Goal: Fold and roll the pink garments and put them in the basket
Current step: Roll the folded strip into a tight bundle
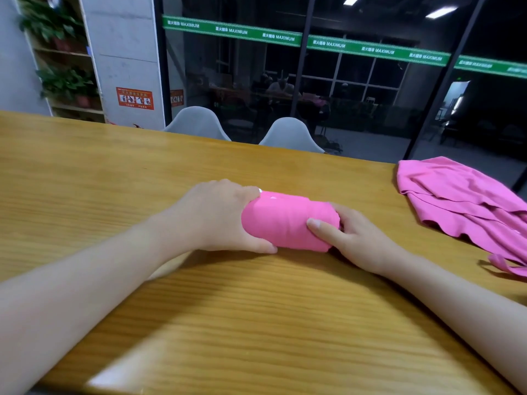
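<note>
A pink garment rolled into a tight cylinder (282, 220) lies on the wooden table (114, 172), roughly in the middle. My left hand (219, 215) grips its left end, fingers curled over the top and thumb underneath. At the right end, my right hand (350, 232) holds the roll with its thumb pressed on the front of the fabric. A second pink garment (462, 201) lies loose and crumpled at the table's right edge. No basket is in view.
Two grey chairs (196, 121) (289, 132) stand behind the table's far edge. Beyond them is a dark glass wall with a green stripe. A shelf with potted plants (65, 81) stands at the back left.
</note>
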`<state>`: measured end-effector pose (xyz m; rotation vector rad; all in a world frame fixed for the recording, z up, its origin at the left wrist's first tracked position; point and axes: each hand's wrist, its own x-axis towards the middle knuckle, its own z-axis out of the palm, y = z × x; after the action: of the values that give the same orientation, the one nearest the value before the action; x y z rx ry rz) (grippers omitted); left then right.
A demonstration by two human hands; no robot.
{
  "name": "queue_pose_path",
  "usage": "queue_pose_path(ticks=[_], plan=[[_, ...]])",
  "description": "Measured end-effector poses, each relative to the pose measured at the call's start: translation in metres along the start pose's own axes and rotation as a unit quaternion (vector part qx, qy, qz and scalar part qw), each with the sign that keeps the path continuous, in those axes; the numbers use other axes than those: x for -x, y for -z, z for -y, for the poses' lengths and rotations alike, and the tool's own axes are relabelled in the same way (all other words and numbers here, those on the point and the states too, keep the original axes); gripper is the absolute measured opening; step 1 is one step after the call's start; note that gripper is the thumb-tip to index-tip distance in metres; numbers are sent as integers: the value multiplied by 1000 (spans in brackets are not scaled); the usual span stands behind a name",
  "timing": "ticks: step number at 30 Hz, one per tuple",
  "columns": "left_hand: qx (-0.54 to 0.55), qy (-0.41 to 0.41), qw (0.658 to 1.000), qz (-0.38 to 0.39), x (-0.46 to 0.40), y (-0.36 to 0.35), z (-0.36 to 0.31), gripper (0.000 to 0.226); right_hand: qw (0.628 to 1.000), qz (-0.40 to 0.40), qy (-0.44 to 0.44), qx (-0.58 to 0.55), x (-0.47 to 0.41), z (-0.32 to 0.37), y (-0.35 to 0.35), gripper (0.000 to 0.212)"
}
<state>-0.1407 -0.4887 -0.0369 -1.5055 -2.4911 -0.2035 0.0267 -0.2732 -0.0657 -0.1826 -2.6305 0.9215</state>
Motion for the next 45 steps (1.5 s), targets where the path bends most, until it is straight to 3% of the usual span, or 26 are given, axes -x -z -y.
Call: queue_pose_path(ticks=[2,6,10,12,15,18,21,26,28,30,32,36,41,45], plan=[[-4,9,1000,14,-2,3,1,98,998,-17,12,59,2,0,0,57],[-8,24,999,46,-3,9,-2,112,980,-37,120,154,3,2,4,63],[7,28,997,73,1,13,-2,113,976,-30,124,179,1,2,4,79],[-32,-11,999,26,7,9,-2,102,982,-24,109,154,-1,3,5,72],[-54,-73,995,-48,10,2,-3,75,997,12,69,45,-4,9,9,43],[19,-36,999,6,7,9,-1,67,998,29,48,13,-3,15,9,30],[140,-5,987,74,5,15,0,60,999,13,32,1,2,14,6,39],[211,-7,970,124,3,19,-2,62,968,-23,151,197,9,8,9,72],[130,-24,985,112,7,21,-1,64,964,-22,162,207,9,9,10,74],[-23,-82,996,31,11,18,-2,68,978,-7,130,160,7,12,10,65],[-99,-122,986,-47,14,13,-4,71,992,12,82,90,5,14,9,56],[-29,-72,997,-16,10,18,-5,66,996,8,64,59,6,14,6,53],[129,-33,988,82,8,17,5,56,944,-66,211,246,10,19,3,72],[71,-33,995,55,9,6,7,65,942,-49,206,261,10,24,2,85]])
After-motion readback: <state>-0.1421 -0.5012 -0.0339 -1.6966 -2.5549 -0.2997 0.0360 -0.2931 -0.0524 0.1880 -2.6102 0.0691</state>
